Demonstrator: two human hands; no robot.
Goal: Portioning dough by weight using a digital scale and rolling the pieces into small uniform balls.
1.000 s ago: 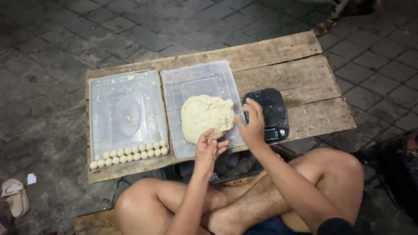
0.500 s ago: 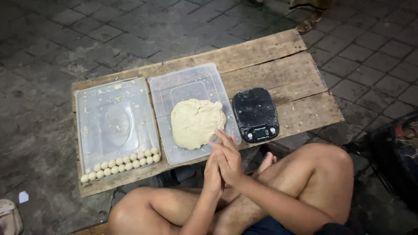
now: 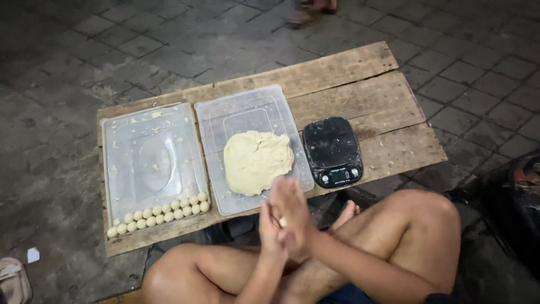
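My left hand (image 3: 269, 226) and my right hand (image 3: 295, 217) are pressed palm to palm in front of my crossed legs, with a small piece of pale dough (image 3: 282, 222) showing between them. Just beyond them a large lump of dough (image 3: 257, 161) lies in a clear plastic tray (image 3: 236, 112). A second clear tray (image 3: 147, 152) to the left holds two rows of small dough balls (image 3: 160, 214) along its near edge. A black digital kitchen scale (image 3: 332, 151) sits to the right of the dough tray.
Everything rests on a low, rough wooden plank table (image 3: 360, 84) standing on grey paving stones. A sandal (image 3: 13, 280) lies at the lower left. A dark object (image 3: 514, 202) is at the right edge. Someone's foot (image 3: 308, 10) shows at the top.
My hands left the dough lump and the scale and came together in front of me with a small piece of dough between the palms. The camera view shifted.
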